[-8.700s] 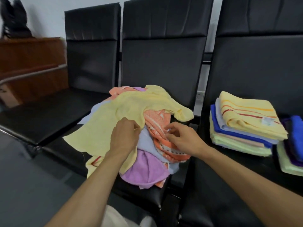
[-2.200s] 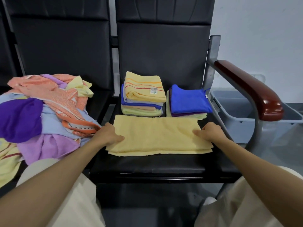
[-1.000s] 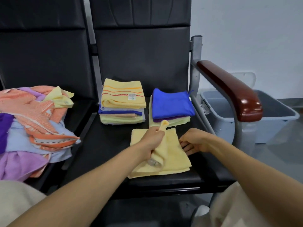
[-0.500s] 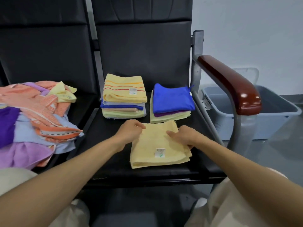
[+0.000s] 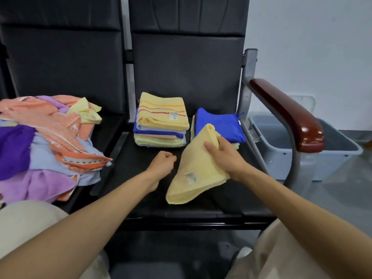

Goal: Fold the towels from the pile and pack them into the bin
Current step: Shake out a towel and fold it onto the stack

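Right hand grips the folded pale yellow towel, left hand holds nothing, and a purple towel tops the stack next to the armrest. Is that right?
One slip: in the head view a blue towel, not a purple one, tops the stack next to the armrest. The right hand does grip the folded pale yellow towel, and the left hand holds nothing.

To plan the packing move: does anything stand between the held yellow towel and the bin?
Yes: the armrest at the right edge of the seat stands between the towel, held by the right hand, and the bin on the floor beyond. Lifting over it seems needed.
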Tool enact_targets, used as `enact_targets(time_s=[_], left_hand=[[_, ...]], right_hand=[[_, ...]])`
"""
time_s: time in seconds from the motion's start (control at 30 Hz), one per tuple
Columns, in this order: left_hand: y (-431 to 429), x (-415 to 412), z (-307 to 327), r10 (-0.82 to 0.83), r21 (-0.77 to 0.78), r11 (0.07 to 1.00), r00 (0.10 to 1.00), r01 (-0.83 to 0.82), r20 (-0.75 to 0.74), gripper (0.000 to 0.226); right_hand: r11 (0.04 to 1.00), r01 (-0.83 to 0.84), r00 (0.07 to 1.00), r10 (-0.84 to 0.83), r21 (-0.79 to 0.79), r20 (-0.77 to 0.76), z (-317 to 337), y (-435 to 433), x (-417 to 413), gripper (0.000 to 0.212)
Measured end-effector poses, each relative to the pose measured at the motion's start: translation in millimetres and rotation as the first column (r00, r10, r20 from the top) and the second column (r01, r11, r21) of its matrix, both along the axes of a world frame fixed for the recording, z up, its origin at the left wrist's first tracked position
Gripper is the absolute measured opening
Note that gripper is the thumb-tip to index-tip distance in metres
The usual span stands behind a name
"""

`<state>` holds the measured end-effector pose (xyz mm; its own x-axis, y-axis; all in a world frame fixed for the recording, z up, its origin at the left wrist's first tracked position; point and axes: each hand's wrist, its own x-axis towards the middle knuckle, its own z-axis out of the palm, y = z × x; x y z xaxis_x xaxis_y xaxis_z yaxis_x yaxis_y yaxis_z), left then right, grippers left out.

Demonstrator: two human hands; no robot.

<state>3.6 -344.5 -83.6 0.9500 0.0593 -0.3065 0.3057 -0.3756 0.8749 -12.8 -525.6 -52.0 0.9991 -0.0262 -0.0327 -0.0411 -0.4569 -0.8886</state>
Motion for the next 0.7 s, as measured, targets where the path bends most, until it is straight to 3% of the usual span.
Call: enact_targets(time_s=[0.07,0.13,0.2,0.27,0.37,0.43,0.57,0.7], left_hand=[[-5,-2,-1,0.040,-0.227,0.971,0.989,-0.072,-0.141,0.044],[-4,-5,2,-0.065,-0.527,0.842,0.949,-0.114,-0.310,0.047],[1,-7,9,-0.228,-0.731,0.675,0.912,-0.105,-0.342,0.043],[5,-2,21,-0.297,-0.791,0.611,0.916,-0.035,-0.270,0.038],[0,17,42,-0.307,-0.676,0.719,0.946,0.159,-0.104,0.034],[-11,38,54,-0.286,-0.536,0.811,0.958,0.233,-0.017,0.033],[-45,85,65,-0.202,-0.231,0.944,0.965,0.237,0.165,0.037],[-79,128,63,-0.213,0.084,0.977,0.935,0.198,0.282,0.027]], right_hand=[[0.988,0.006,1.000,-0.004,0.151,-0.009,11,1,1,0.046],[0.954,0.001,0.999,0.008,0.301,-0.031,20,-3,2,0.041],[0.908,0.014,0.999,0.000,0.418,-0.034,27,-10,4,0.034],[0.860,0.050,0.998,-0.029,0.509,-0.049,33,-22,9,0.027],[0.828,0.095,0.995,-0.064,0.553,-0.077,40,-43,21,0.018],[0.877,0.136,0.991,-0.117,0.460,-0.071,45,-57,34,0.024],[0.964,0.182,0.980,-0.193,0.195,0.040,50,-78,70,0.029],[0.960,0.281,0.950,-0.276,-0.010,0.148,43,-93,118,0.025]])
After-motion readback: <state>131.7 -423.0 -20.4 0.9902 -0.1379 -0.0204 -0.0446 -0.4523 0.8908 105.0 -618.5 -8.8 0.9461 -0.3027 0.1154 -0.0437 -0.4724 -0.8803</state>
